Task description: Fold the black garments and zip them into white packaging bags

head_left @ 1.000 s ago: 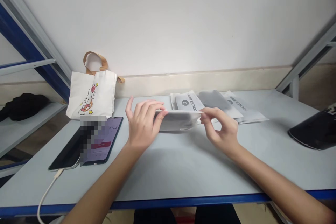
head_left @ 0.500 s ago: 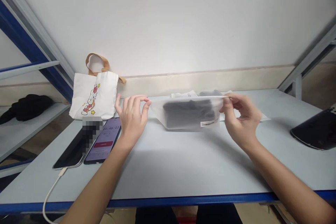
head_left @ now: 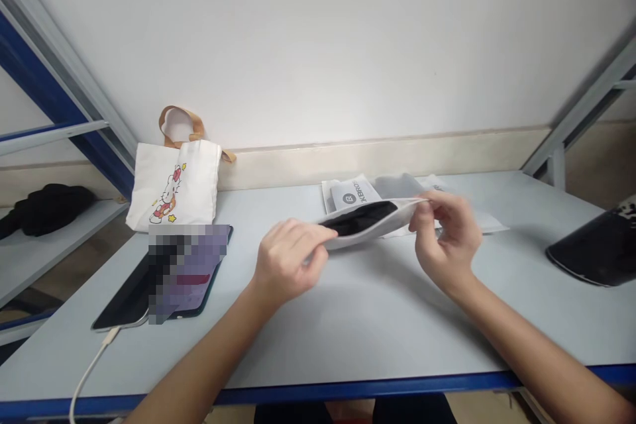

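Observation:
A frosted plastic bag [head_left: 365, 224] with a black soft item [head_left: 358, 218] inside is held tilted above the table, seen nearly edge-on. My left hand [head_left: 291, 262] pinches its lower left end. My right hand [head_left: 447, 244] grips its upper right end. Behind the bag lie a white ROCKBROS-printed packet [head_left: 354, 193] and a grey flat item [head_left: 400, 184], partly hidden by the bag and my right hand.
A white tote bag [head_left: 173, 185] with tan handles stands at the back left. A pixelated phone [head_left: 189, 271] lies beside a dark device [head_left: 126, 301] with a white cable [head_left: 92, 364]. A black object [head_left: 593, 252] sits at the right table edge.
The bag has turned from facing me flat to nearly edge-on, its left end lower. My left hand has moved right and down. The ROCKBROS packet shows more.

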The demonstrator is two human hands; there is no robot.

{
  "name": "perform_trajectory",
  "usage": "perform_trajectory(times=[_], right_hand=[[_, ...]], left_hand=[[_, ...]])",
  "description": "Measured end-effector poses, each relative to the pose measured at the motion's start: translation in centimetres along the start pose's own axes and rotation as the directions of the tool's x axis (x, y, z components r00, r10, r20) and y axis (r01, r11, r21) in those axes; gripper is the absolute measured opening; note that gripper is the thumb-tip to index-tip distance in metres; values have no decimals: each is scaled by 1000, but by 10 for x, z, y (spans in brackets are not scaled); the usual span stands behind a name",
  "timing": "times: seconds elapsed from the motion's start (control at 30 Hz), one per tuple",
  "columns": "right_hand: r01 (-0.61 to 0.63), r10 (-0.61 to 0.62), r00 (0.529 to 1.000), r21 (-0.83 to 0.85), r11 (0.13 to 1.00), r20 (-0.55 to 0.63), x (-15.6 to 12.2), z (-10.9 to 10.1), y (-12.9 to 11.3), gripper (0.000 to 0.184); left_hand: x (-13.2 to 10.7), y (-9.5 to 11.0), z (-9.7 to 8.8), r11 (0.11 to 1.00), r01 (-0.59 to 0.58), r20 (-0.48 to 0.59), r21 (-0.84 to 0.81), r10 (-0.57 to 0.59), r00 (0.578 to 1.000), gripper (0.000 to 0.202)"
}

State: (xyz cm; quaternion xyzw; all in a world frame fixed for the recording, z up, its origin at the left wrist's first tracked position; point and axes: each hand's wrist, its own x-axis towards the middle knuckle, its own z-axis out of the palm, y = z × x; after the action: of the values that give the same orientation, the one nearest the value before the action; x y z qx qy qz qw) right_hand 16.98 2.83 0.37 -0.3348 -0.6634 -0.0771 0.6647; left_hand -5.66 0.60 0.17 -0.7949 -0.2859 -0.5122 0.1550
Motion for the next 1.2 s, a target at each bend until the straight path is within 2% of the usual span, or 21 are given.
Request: perform_trajectory(times=[0.07,0.13,0.23,0.33,0.43,0.53,0.57,0.63,0.7,0.73,0.8,0.87,0.93,1.03,1.1,1.13,1.2], right_hand=[[53,-54,998,43,998,18,-4,2,-6,16],[106,-110,993,84,991,49,-5,4,-10,20],[152,-165,978,113,982,123,-6,5,-13,23],[135,-165,956,136,981,243,-9,7,-14,24],[111,-168,917,172,979,361,-15,9,-18,26],[107,-185,876,194,975,446,-21,13,-22,27],[98,-176,868,187,977,465,-21,14,-22,26],[46,-108,874,141,989,473,-21,16,-21,22],[-42,8,886,62,997,464,-18,17,-18,15],[-88,65,882,26,996,467,-16,17,-16,13],[-163,153,854,-24,986,497,-12,18,-12,14],[-231,227,825,-58,971,518,-9,19,-4,18],[-278,292,805,-106,955,516,-7,22,7,21],[-234,312,774,-210,949,551,-9,29,30,24],[-162,282,751,-246,955,597,-12,35,43,24],[-131,262,743,-250,959,616,-14,37,46,25],[-96,233,747,-246,964,622,-14,38,44,28]], left_hand=[[0,7,2,995,40,43,-87,-36,998,30],[0,10,3,992,99,51,-78,-95,994,30],[2,10,4,987,120,71,103,-128,989,30],[1,11,7,962,120,190,247,-169,967,55],[-4,12,14,920,139,294,367,-257,921,43],[-11,8,21,873,186,326,451,-355,876,28],[-13,5,21,866,192,310,462,-360,880,26],[-14,-4,18,880,156,227,448,-281,932,24],[-13,-13,11,921,53,116,386,-105,988,25],[-11,-16,6,940,-11,64,341,-11,998,28],[-8,-17,-1,962,-120,-23,247,130,991,35],[-5,-12,-5,970,-163,-135,183,189,973,38],[-5,-4,-6,983,-122,-241,135,152,959,39],[-6,3,-5,993,99,-317,67,-73,946,43],[-8,2,-4,970,239,-289,49,-215,933,45],[-8,0,-3,961,272,-249,55,-250,936,44],[-8,-5,-1,955,280,-82,97,-273,959,47]])
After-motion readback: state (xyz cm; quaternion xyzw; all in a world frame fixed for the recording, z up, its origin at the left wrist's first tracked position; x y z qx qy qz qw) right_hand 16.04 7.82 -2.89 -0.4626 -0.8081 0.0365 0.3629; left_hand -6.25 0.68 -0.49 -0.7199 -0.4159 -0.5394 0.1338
